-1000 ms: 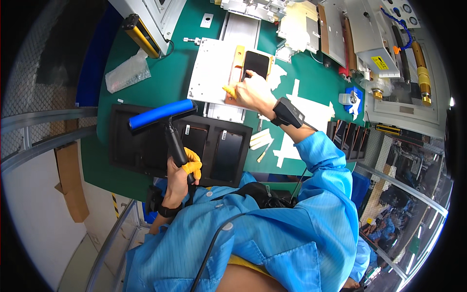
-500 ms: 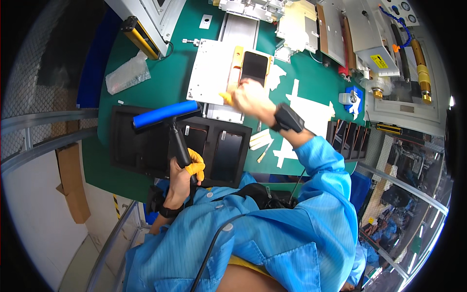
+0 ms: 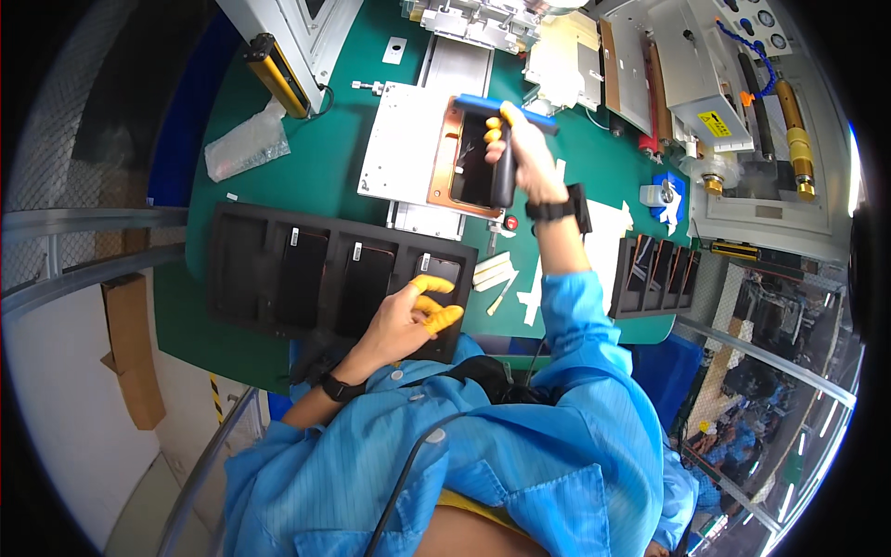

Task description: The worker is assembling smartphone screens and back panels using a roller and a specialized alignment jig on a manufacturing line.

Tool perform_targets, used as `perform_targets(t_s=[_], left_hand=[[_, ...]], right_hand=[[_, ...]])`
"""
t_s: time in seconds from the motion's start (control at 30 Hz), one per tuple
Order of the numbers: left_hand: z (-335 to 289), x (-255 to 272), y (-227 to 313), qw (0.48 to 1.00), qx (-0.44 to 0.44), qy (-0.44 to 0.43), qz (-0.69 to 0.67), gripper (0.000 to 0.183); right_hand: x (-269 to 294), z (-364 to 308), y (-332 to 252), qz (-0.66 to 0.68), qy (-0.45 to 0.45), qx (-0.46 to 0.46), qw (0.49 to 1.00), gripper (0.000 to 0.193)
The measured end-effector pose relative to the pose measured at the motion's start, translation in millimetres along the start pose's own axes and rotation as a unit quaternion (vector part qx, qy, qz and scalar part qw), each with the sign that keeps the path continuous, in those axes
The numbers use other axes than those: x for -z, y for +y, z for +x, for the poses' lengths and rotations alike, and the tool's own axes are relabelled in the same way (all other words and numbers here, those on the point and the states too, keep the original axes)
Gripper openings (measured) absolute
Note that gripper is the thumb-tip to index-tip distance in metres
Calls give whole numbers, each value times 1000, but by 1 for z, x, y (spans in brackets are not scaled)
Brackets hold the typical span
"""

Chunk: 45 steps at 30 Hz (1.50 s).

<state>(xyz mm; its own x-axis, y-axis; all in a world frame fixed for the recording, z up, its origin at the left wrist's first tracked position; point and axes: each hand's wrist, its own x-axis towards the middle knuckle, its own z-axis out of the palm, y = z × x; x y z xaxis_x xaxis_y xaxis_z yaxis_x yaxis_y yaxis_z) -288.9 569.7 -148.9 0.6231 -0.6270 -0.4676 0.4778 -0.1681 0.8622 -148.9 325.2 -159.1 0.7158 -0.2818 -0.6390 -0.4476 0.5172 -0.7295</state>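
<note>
"Since a second ago, the blue-and-black hand roller [image 3: 503, 174] has passed from the left hand [image 3: 394, 325] to the right hand [image 3: 526, 153], up over the right part of the white fixture plate [image 3: 397, 139]."

"In the head view, how does each hand grip?"

"Right fingers are wrapped around the roller near its blue head, which lies crosswise toward the plate's far right corner. Left fingers are apart, with nothing seen between them, on the wearer's side of the plate; yellow finger cots [image 3: 443, 320] cover some of them."

"And the smartphone [image 3: 471, 167]?"

"Dark-screened, in a copper-coloured frame [image 3: 443, 174] on the plate's right side, partly hidden by hand and handle. Whether the roller touches it, I cannot tell."

"What surrounds the plate?"

"Nearer the wearer, a black foam tray [image 3: 255, 220] holding dark phones [image 3: 368, 288], the left hand above its right end; contact there is unclear. Left of the plate, bubble wrap [image 3: 246, 148]; everything sits on a green tabletop [image 3: 325, 176]."
</note>
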Motion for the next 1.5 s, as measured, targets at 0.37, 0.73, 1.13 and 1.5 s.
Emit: perform_targets(t_s=[0.37, 0.73, 1.13, 1.5], left_hand=[[-20, 29, -44, 989, 80, 121, -33, 22], [-24, 25, -40, 986, 97, 138, -10, 20], [-2, 3, -25, 991, 100, 77, 34, 22], [15, -20, -20, 989, 107, 22, 102, 21]], right_hand=[[19, -98, 53, -267, -39, 78, 960, 30], [37, -87, 67, -228, -35, 27, 973, 29], [204, -79, 144, 29, 239, -24, 970, 28], [213, -111, 224, 48, 303, 89, 948, 32]])
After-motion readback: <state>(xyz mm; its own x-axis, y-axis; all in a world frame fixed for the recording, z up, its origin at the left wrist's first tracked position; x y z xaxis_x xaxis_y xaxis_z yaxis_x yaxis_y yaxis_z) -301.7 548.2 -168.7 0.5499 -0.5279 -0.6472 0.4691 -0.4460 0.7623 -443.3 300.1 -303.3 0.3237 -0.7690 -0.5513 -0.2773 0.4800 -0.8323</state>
